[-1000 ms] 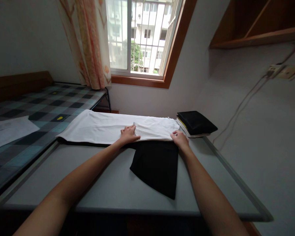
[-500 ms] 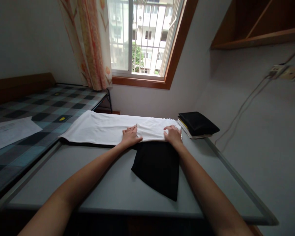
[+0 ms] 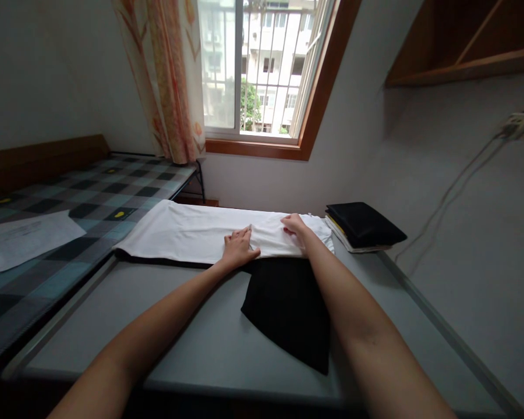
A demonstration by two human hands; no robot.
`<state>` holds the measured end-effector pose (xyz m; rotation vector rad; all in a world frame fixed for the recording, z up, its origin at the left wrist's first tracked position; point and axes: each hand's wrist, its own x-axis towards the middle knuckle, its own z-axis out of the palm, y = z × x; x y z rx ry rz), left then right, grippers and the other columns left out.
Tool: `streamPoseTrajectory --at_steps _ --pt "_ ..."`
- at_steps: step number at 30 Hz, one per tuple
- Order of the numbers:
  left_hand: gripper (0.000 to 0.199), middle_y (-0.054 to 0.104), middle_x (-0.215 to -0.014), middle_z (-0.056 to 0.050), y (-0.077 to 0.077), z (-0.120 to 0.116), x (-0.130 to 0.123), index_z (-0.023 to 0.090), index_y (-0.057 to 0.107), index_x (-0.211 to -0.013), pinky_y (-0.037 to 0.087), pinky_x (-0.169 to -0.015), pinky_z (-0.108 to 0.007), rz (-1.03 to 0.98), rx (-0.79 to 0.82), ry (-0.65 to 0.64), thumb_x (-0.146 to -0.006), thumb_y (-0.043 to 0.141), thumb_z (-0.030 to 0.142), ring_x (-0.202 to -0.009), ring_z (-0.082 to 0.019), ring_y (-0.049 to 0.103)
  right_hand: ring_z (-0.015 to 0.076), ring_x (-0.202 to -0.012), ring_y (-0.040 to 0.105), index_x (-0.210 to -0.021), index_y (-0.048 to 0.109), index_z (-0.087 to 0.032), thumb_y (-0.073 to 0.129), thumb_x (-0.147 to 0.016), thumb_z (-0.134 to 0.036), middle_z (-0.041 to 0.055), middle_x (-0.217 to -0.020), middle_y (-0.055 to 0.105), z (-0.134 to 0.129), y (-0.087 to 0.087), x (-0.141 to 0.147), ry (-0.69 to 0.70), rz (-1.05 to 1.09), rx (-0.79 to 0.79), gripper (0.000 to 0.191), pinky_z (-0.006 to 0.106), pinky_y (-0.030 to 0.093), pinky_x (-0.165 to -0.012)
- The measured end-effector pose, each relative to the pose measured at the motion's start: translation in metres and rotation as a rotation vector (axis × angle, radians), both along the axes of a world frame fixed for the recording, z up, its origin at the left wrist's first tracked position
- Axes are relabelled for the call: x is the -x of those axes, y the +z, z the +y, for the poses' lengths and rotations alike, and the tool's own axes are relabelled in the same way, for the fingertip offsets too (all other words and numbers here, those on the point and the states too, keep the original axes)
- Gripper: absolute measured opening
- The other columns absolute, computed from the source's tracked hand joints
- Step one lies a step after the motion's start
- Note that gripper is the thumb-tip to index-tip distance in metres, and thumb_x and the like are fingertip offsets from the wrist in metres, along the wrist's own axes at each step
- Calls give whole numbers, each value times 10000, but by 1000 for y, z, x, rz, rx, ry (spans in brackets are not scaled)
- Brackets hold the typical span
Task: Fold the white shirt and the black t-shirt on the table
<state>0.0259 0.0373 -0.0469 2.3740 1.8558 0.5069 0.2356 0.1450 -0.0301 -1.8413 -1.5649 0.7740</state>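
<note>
A T-shirt (image 3: 192, 233) lies folded lengthwise across the table, its white side up. One black sleeve (image 3: 288, 308) fans out from it towards me, and a black edge shows below the white cloth. On the middle of the white cloth rests my left hand (image 3: 240, 249), palm down, fingers forward and thumb out to the right. My right hand (image 3: 296, 227) is on the white cloth near the right end, its fingers curled in a pinch on the fabric. Its fingertips are partly hidden.
The grey table (image 3: 192, 337) carries a stack of folded clothes (image 3: 367, 226), black on top, at the back right beside the wall. A bed with a checked cover (image 3: 91, 192) adjoins on the left, with a paper sheet (image 3: 35, 238) on it. A shelf (image 3: 463, 70) overhangs the right.
My right hand has shifted left from the T-shirt's right end and its spread fingers have curled together. My left hand stays on the white cloth. The view has turned slightly left.
</note>
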Motion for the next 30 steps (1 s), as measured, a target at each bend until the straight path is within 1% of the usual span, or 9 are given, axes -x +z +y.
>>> streamPoseTrajectory --at_steps 5,9,13,16,18,20,23,26,30 --pt "653 404 -1503 -91 -3 3 1 216 454 -1386 345 -990 -471 -22 -8 -4 -795 523 485 -1282 -333 410 97 -495 496 -715 598 -128 643 -735 -134 -13 -538 515 5 -1 -2 -19 64 -50 50 208 407 -502" --pt "691 409 -1493 -130 -5 4 1 193 420 -1409 339 -998 -481 -31 -15 11 -795 540 488 -1292 -343 407 138 -627 558 -796 649 -123 645 -682 -160 17 -647 594 1 -6 -3 -4 71 -152 120 237 457 -588" --pt "669 455 -1456 -144 -5 4 1 188 445 -1383 344 -994 -483 -41 -14 14 -796 557 487 -1282 -342 422 206 -897 601 -914 689 -144 603 -682 -181 62 -904 655 -6 -9 -4 25 44 -243 249 308 498 -798" --pt "658 464 -1452 -132 -5 5 1 204 458 -1371 345 -997 -484 -50 -11 18 -789 567 491 -1285 -341 425 245 -1135 534 -990 702 -134 632 -666 -153 129 -1151 611 -16 -9 -2 53 2 -297 332 352 426 -992" --pt "655 452 -1466 -118 -4 6 1 216 457 -1372 343 -1002 -483 -59 -4 23 -786 570 487 -1293 -339 421 254 -1206 499 -1010 714 -117 629 -698 -142 162 -1231 578 -28 -11 -1 127 -81 -335 324 367 373 -1058" --pt "664 432 -1485 -99 -5 7 2 228 443 -1385 345 -1006 -477 -75 5 27 -785 572 481 -1304 -332 417 246 -1175 533 -998 731 -119 598 -763 -150 168 -1219 592 -44 -14 1 255 -187 -368 271 373 379 -1055" --pt "676 417 -1499 -85 -5 8 3 236 426 -1397 351 -1006 -464 -100 15 30 -787 570 490 -1311 -317 418 221 -1054 598 -956 752 -159 574 -828 -176 134 -1145 638 -75 -20 0 416 -293 -399 219 360 437 -976" --pt "663 430 -1489 -94 -5 9 3 228 442 -1384 360 -997 -464 -107 12 29 -793 568 499 -1308 -313 426 212 -966 606 -957 756 -196 575 -857 -191 99 -1065 666 -106 -19 -1 465 -386 -450 206 359 455 -901" --pt "641 416 -1493 -114 -6 7 2 228 464 -1368 361 -995 -477 -125 -15 45 -790 591 476 -1306 -327 426 199 -904 584 -981 753 -210 560 -892 -192 80 -990 667 -133 -9 3 501 -497 -508 213 346 433 -845"
